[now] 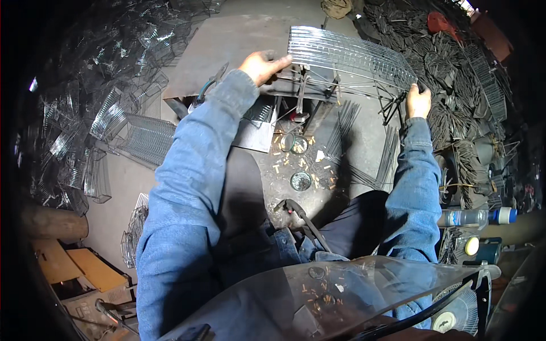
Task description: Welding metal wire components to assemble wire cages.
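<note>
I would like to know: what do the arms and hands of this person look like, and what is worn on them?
The left hand and right hand are without gloves. The left sleeve and right sleeve are long, blue and wrinkled, reaching the wrists.

Little tan and white stubs (326, 167) lie all around a round dish (292, 177) on the floor (364, 142). Off to the right, a clear bottle (472, 218) with a blue cap (512, 215) is near a round yellow lid (472, 245).
</note>
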The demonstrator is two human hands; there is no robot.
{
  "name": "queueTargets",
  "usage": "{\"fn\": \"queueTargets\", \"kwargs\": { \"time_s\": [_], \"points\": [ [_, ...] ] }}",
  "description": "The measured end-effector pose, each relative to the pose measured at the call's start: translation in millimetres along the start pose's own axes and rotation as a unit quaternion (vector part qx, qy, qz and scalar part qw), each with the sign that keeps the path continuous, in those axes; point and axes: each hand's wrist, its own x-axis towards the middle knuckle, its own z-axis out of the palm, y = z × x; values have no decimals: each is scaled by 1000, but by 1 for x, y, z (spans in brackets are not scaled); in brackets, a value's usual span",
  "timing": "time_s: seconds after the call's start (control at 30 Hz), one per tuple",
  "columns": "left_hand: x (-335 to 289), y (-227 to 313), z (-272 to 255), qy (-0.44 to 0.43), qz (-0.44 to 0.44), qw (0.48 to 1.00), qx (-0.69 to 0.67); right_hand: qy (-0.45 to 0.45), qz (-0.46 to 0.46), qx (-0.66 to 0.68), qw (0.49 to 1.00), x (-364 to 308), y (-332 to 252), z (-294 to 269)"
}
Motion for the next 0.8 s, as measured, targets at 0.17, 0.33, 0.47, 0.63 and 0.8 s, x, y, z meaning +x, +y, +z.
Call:
{"fn": "queueTargets", "kwargs": {
  "time_s": [0.17, 0.33, 0.47, 0.63, 0.8],
  "points": [
    [-95, -85, -57, -2, 11, 1000, 4, 66, -25, 174, 982, -65, 6, -3],
    [-307, -221, -131, 72, -317, 945, -40, -281, 4, 211, 936, -151, -18, 52],
    [-489, -264, -178, 112, -515, 826, 200, -403, -74, 333, 849, -164, -62, 115],
    [-577, -270, -159, 224, -469, 802, 294, -451, 49, 284, 845, -160, -78, 156],
    [-533, -263, -134, 278, -335, 784, 444, -417, 13, 240, 877, -147, -42, 127]
  ]
}}
